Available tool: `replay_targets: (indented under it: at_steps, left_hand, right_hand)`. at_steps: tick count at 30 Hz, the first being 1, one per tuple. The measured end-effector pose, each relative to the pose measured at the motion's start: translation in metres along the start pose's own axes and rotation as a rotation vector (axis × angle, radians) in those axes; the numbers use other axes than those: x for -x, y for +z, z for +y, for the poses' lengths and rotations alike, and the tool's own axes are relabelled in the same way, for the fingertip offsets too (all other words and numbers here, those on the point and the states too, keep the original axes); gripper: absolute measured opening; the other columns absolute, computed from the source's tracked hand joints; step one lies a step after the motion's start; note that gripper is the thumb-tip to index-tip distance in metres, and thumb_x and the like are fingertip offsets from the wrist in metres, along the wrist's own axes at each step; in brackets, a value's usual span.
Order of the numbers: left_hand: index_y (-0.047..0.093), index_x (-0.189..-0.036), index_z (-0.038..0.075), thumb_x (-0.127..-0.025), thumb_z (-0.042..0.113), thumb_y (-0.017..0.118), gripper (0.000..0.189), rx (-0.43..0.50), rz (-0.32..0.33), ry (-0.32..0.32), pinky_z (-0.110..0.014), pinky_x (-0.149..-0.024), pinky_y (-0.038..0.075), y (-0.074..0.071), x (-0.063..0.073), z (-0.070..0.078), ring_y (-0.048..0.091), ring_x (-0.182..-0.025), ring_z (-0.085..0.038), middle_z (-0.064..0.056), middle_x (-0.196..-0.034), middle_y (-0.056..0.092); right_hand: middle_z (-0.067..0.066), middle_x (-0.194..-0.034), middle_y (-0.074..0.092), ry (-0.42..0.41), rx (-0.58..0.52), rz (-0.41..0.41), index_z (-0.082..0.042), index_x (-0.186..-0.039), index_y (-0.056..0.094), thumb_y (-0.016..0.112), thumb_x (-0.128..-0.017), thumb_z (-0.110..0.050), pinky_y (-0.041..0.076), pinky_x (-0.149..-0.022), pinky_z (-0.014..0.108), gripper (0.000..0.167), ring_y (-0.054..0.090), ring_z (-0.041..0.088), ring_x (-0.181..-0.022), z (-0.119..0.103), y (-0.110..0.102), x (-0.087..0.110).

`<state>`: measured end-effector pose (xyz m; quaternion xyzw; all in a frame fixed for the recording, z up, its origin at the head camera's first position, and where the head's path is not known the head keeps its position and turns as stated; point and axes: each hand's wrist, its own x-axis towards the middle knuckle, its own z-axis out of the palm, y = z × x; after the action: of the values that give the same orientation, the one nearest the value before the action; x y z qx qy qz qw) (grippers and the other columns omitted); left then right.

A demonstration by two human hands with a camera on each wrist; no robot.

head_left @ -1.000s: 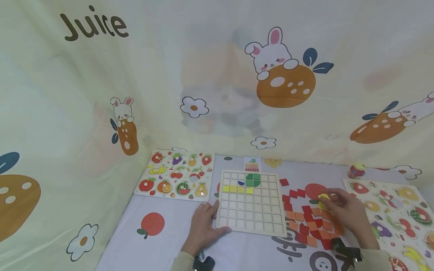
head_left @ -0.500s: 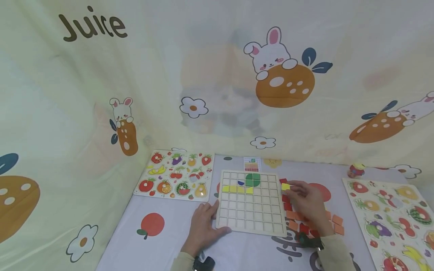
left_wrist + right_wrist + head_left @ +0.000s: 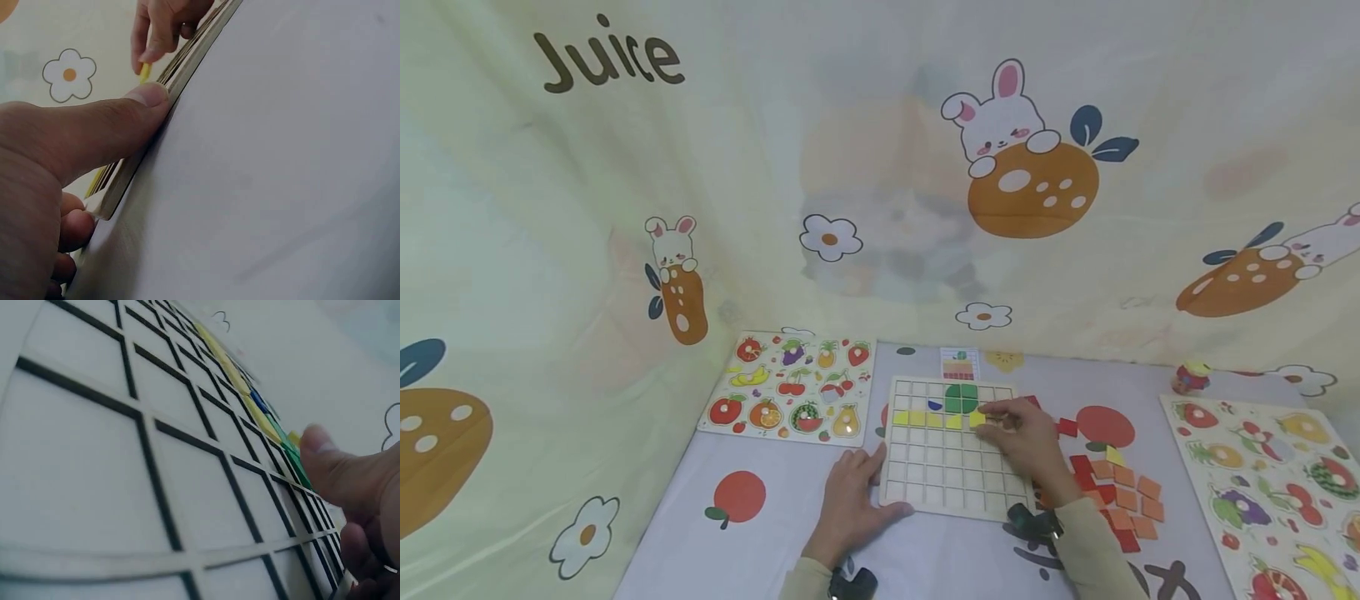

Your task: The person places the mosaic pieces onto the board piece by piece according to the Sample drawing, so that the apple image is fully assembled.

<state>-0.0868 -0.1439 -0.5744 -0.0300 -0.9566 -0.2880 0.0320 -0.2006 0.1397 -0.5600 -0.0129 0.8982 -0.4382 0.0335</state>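
Note:
A pale wooden grid board (image 3: 958,477) lies flat on the table. Its upper cells hold a row of yellow tiles (image 3: 917,419), a green round shape made of several tiles (image 3: 961,398) and a small blue half-round tile (image 3: 935,406). At the board's near left corner, my left hand (image 3: 850,504) holds the board, thumb along the front edge and fingers against the left side. My right hand (image 3: 1024,437) pinches a yellow tile (image 3: 977,419) between thumb and fingers, over the cell at the row's right end. In the left wrist view this yellow tile (image 3: 145,72) shows edge-on at the fingertips.
Loose orange tiles (image 3: 1126,498), red tiles (image 3: 1081,468) and a yellow tile (image 3: 1113,455) lie right of the board. Fruit puzzle boards stand left (image 3: 790,387) and right (image 3: 1270,492). A small picture card (image 3: 960,364) lies behind; a little figurine (image 3: 1191,377) stands back right.
My right hand has moved left from the loose tiles to the board, bringing a yellow tile to the end of the yellow row. My left hand has stayed at the corner.

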Motion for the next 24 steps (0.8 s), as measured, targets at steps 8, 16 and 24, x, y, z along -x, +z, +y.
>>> replay_targets:
  at_steps: [8, 16, 24]
  left_hand:
    - [0.056, -0.155, 0.016, -0.074, 0.062, 0.089, 0.099, -0.017, 0.003, 0.0, -0.025, -0.078, 0.034, 0.0003, -0.0001, 0.0006, 0.037, -0.09, -0.005, 0.015, -0.09, 0.045]
    - [0.055, -0.156, 0.016, -0.074, 0.061, 0.09, 0.1, 0.0, -0.011, -0.004, -0.026, -0.078, 0.035, 0.0018, -0.0005, 0.0003, 0.038, -0.091, -0.005, 0.015, -0.091, 0.046]
    - [0.055, -0.156, 0.016, -0.074, 0.064, 0.088, 0.1, -0.018, -0.012, 0.0, -0.025, -0.079, 0.034, -0.0007, 0.0001, -0.0006, 0.038, -0.091, -0.005, 0.015, -0.09, 0.045]
  right_hand:
    - [0.007, -0.126, 0.068, 0.016, 0.073, -0.022, -0.023, -0.126, 0.078, 0.089, -0.086, -0.033, 0.057, -0.086, 0.037, 0.043, 0.058, 0.029, -0.11, 0.0001, 0.0051, 0.0]
    - [0.004, -0.12, 0.072, 0.037, 0.075, -0.02, -0.022, -0.129, 0.076, 0.084, -0.091, -0.034, 0.055, -0.08, 0.031, 0.041, 0.06, 0.026, -0.108, 0.0044, 0.0038, -0.0024]
    - [0.006, -0.119, 0.069, 0.02, 0.07, -0.048, -0.02, -0.123, 0.079, 0.085, -0.091, -0.031, 0.056, -0.068, 0.028, 0.035, 0.06, 0.027, -0.101, 0.0013, 0.0051, -0.0031]
